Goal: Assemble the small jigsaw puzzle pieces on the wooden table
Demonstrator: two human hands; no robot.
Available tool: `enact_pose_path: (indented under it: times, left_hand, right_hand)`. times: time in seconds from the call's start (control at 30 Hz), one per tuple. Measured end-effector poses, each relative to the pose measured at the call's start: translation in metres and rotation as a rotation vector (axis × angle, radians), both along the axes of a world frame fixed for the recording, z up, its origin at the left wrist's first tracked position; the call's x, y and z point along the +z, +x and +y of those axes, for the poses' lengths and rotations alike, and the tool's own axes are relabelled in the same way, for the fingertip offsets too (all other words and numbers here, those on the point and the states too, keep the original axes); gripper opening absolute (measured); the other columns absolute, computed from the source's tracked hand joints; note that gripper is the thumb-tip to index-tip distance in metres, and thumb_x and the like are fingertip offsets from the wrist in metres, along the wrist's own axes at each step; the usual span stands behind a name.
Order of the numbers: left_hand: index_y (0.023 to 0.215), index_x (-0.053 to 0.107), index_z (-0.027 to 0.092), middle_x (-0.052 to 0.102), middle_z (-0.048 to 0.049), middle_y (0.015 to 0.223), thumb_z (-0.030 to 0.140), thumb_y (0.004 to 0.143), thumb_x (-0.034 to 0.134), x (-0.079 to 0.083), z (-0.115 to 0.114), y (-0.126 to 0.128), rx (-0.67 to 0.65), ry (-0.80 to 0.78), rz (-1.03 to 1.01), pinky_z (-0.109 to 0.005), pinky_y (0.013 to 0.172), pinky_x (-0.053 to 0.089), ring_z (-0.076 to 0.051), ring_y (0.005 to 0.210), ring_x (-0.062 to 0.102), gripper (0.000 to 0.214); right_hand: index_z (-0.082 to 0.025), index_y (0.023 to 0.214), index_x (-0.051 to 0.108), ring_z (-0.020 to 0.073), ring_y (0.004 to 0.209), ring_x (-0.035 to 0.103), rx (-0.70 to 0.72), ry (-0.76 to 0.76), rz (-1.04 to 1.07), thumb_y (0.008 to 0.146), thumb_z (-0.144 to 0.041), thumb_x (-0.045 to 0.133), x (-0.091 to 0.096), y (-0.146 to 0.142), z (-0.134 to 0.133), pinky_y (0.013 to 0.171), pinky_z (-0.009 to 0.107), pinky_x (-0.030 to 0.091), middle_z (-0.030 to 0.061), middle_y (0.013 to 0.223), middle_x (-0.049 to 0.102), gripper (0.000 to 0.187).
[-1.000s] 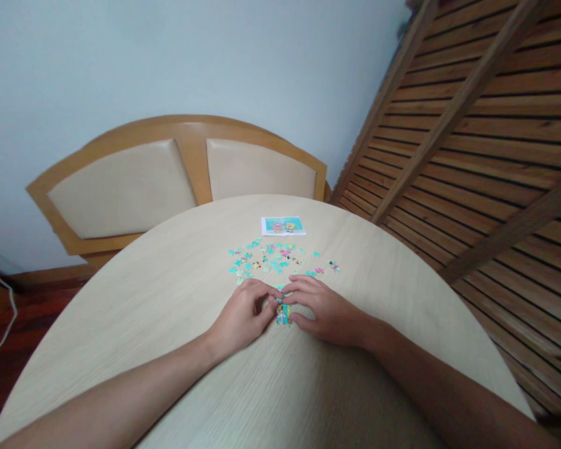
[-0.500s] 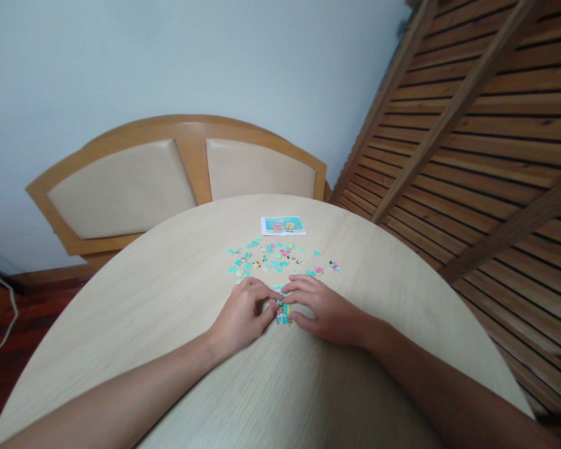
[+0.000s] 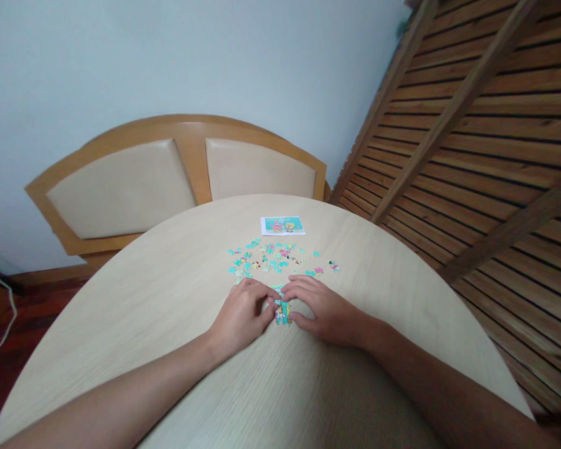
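On the table before me lies a small joined section of jigsaw puzzle (image 3: 283,313), turquoise with yellow and pink patches. My left hand (image 3: 244,312) is on its left side, index finger and thumb closed in on the pieces there. From the other side my right hand (image 3: 326,310) grips the right edge, its thumb low and its bent fingers reaching over the top. The fingertips cover part of the joined section. Just beyond both hands, loose puzzle pieces (image 3: 275,265) are scattered in turquoise, pink and yellow.
A picture card (image 3: 283,226) of two cartoon figures lies behind the loose pieces. The round wooden table (image 3: 177,268) meets a padded chair back (image 3: 126,187) at its far edge. A slatted wooden panel (image 3: 486,143) slopes along the right. A white cable (image 3: 13,305) hangs at left.
My fingertips have shifted very slightly over the joined section, so a little more of its middle shows. The loose pieces and the card stay where they were.
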State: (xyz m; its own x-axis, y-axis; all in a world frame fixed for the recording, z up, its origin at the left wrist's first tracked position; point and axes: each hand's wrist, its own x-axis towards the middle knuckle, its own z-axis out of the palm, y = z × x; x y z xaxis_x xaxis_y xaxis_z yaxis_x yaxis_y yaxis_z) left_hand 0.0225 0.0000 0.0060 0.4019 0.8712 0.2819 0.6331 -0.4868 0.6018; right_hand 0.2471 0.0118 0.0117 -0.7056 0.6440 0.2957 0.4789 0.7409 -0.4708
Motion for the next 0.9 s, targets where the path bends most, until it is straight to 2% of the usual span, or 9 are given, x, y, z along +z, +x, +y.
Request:
enact_pose_path:
  times: [0.27,0.53,0.67,0.9]
  left_hand:
    - [0.098,0.073,0.022,0.073,-0.0043,0.094,0.019,0.09,0.059,-0.001,0.0,0.0,0.002,0.039,0.004,-0.043,0.088,0.046,-0.026,0.097,0.061,0.016]
    - [0.112,0.068,0.02,0.07,-0.0073,0.116,0.016,0.091,0.056,-0.001,0.011,-0.009,-0.047,0.178,0.048,-0.046,0.099,0.045,-0.026,0.113,0.059,0.025]
    - [0.117,0.068,0.021,0.07,-0.007,0.12,0.016,0.091,0.057,-0.004,0.014,-0.01,-0.049,0.158,0.051,-0.046,0.104,0.045,-0.026,0.118,0.058,0.029]
    - [0.117,0.068,0.022,0.072,-0.0057,0.116,0.017,0.09,0.057,-0.003,0.013,-0.008,-0.097,0.151,0.063,-0.047,0.105,0.045,-0.026,0.116,0.059,0.029]
  right_hand:
    - [-0.019,0.116,0.063,0.0269,0.131,0.05,0.008,0.001,-0.006,0.09,-0.022,0.062,0.001,0.0,0.0,0.115,0.049,0.037,0.0087,0.123,0.068,0.027]
    - [-0.023,0.123,0.066,0.0254,0.131,0.05,0.02,0.02,-0.058,0.094,-0.022,0.056,0.004,0.001,0.0,0.114,0.048,0.037,0.0079,0.125,0.066,0.031]
    - [-0.025,0.123,0.069,0.0262,0.131,0.049,0.016,0.04,-0.074,0.095,-0.022,0.056,0.003,0.003,0.0,0.113,0.049,0.038,0.0089,0.127,0.065,0.031]
    - [-0.025,0.124,0.069,0.0277,0.133,0.047,0.017,0.047,-0.097,0.096,-0.022,0.055,0.002,0.003,0.0,0.114,0.05,0.038,0.0091,0.129,0.064,0.031]
